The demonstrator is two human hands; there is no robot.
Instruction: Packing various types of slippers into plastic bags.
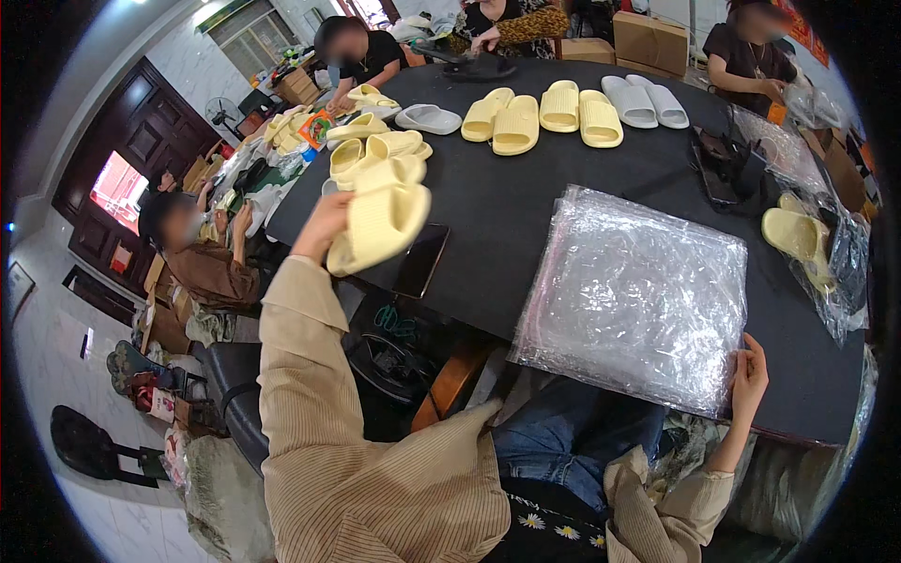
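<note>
My left hand [326,223] is closed around a pair of yellow slide slippers [387,220], raised over the left edge of the dark table [488,230]. The pair is slightly blurred, and most of my fingers are hidden behind it. On the near right of the table lies a flat stack of clear plastic bags [648,300], overhanging the front edge. My right hand [748,377] pinches the stack's near right corner between thumb and fingers. Just beyond the held pair, more yellow slippers [374,155] sit in a cluster.
Yellow slippers [514,122] and grey slippers [645,101] line the far side. A dark phone-like slab [422,260] lies below the held pair. At right are a black strapped object [727,169] and a partly bagged yellow slipper [798,235]. Several people work around the table.
</note>
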